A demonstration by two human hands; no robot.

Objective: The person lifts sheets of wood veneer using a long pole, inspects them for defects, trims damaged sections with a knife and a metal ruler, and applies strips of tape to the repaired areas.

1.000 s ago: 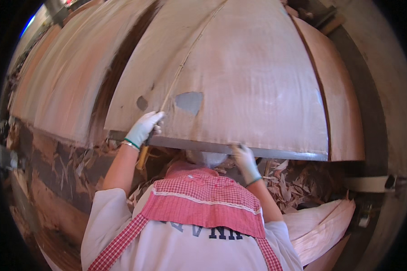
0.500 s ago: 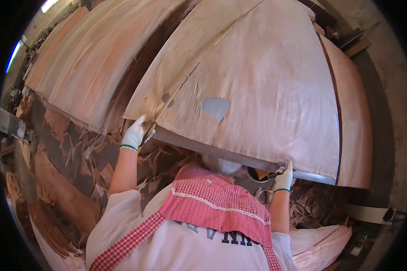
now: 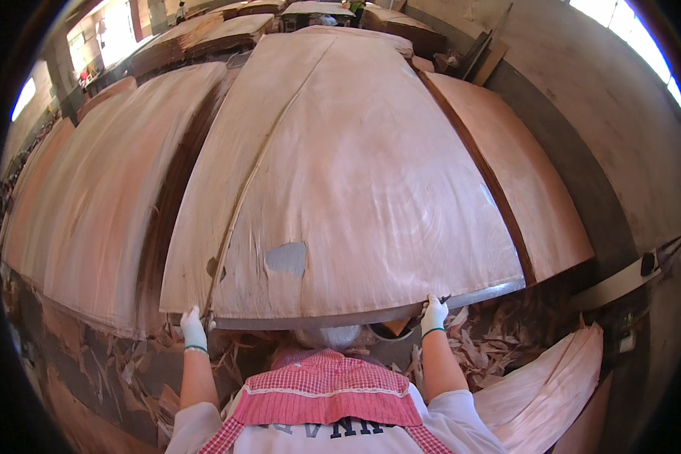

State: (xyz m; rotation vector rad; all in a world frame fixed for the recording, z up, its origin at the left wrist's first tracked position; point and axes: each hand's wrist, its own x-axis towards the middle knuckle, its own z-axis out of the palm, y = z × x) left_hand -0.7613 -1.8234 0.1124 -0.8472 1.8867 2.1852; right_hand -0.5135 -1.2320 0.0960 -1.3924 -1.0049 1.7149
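A large pale wood veneer sheet (image 3: 371, 166) lies on top of a stack in front of me. Its near left part has a ragged hole (image 3: 286, 259) with grey showing through, a smaller dark gap, and a raised seam (image 3: 261, 155) running lengthwise. My left hand (image 3: 194, 331), in a white glove with a green cuff, grips the near edge beside the seam's end. Toward the right of that edge, my gloved right hand (image 3: 433, 315) is closed on the sheet, thumb on top. A small dark thing shows at its fingertips, too small to name. The undersides of both grips are hidden.
More veneer stacks stand to the left (image 3: 121, 189) and right (image 3: 518, 166), with others farther back. Torn veneer scraps (image 3: 484, 344) litter the floor by the near edge. A curled sheet (image 3: 545, 393) lies at lower right. A round container (image 3: 393, 330) sits below the edge.
The view has tipped up and turned, showing the far end of the sheet and the room behind. Both hands stay at about the same places along the near edge.
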